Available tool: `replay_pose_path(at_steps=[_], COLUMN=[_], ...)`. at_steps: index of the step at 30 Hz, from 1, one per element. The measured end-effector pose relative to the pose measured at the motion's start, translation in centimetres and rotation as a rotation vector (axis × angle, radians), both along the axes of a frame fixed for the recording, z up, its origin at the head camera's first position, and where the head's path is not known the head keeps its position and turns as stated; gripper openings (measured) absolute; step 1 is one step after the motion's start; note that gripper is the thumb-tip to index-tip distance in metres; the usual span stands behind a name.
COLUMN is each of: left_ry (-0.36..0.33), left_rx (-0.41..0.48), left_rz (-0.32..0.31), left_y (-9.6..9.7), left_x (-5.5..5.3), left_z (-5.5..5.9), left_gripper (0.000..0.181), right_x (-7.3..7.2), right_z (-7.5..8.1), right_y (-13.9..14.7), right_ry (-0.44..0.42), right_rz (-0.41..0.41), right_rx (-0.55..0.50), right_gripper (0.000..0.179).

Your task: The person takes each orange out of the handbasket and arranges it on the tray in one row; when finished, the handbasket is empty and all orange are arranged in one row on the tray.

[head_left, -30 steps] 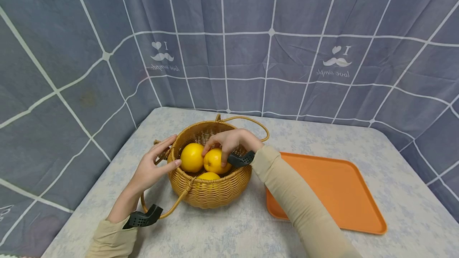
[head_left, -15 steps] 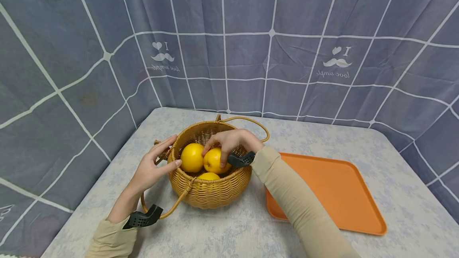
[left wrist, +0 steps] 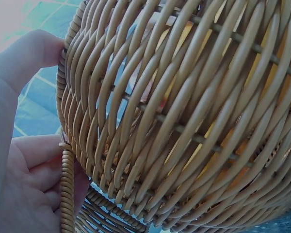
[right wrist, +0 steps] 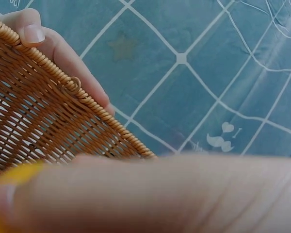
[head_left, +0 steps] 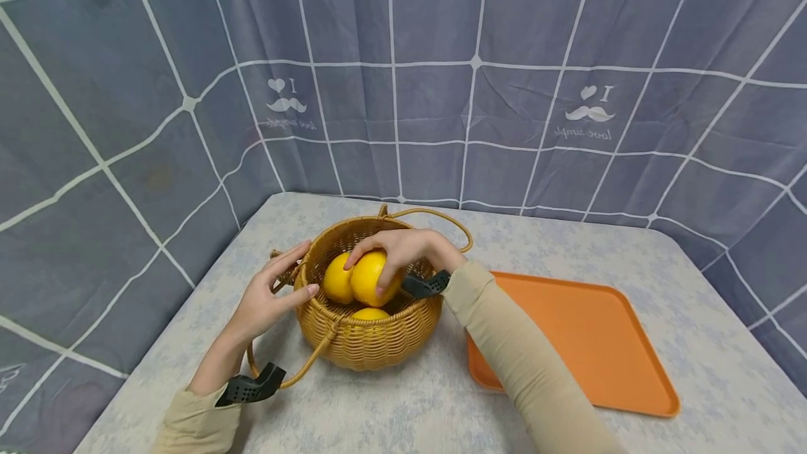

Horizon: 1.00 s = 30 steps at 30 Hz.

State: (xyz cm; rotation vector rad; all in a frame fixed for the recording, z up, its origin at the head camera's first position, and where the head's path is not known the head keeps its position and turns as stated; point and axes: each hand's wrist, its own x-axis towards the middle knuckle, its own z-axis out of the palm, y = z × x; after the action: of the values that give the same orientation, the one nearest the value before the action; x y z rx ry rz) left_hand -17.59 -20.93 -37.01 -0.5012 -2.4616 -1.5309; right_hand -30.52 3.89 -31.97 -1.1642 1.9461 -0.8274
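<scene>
A round wicker basket (head_left: 368, 345) stands on the table with several smooth, round yellow fruits inside. My left hand (head_left: 267, 300) holds its left rim, the thumb over the edge and the fingers along the outside. The right wrist view shows that left thumb (right wrist: 33, 33) on the rim. Inside the basket, my right hand (head_left: 403, 251) grips one yellow fruit (head_left: 368, 279) between thumb and fingers. A second yellow fruit (head_left: 338, 284) sits just left of it, partly covered. Only the top of a third fruit (head_left: 370, 314) shows near the front rim.
An orange tray (head_left: 580, 335) lies to the right of the basket, partly behind my right sleeve (head_left: 523, 349). One basket handle (head_left: 441, 212) leans out at the back, the other (head_left: 309, 363) at the front left. A grid-patterned curtain (head_left: 435, 104) hangs behind and left of the table.
The gripped fruit has risen and tilted within the basket, now overlapping the fruit to its left. My left hand keeps its place on the rim.
</scene>
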Motion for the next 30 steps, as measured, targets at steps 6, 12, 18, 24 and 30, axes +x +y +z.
replay_pose_path(at_steps=[6,12,18,24,30], left_ry=[-0.002,0.004,0.006,0.012,0.022], left_rx=[-0.002,0.005,0.0,-0.003,-0.003], left_rz=[0.006,0.009,0.008,0.004,0.009], left_y=[-0.1,0.0,-0.1,0.0,0.1], left_x=[0.1,0.0,0.0,0.0,0.2], left_z=[-0.2,-0.1,-0.1,-0.2,0.0], left_gripper=[0.067,0.067,0.067,0.066,0.064], right_x=[0.1,0.8,1.9,3.1,4.3], right_z=[-0.1,1.0,2.2,2.9,3.1], right_y=[0.5,2.2,4.2,6.6,9.0], right_ry=[-0.076,-0.066,-0.045,0.028,0.058], right_rz=[0.044,-0.027,-0.106,-0.186,-0.264], right_rx=[-0.251,-0.421,-0.505,-0.567,-0.606], right_gripper=[0.057,0.059,0.059,0.052,0.041])
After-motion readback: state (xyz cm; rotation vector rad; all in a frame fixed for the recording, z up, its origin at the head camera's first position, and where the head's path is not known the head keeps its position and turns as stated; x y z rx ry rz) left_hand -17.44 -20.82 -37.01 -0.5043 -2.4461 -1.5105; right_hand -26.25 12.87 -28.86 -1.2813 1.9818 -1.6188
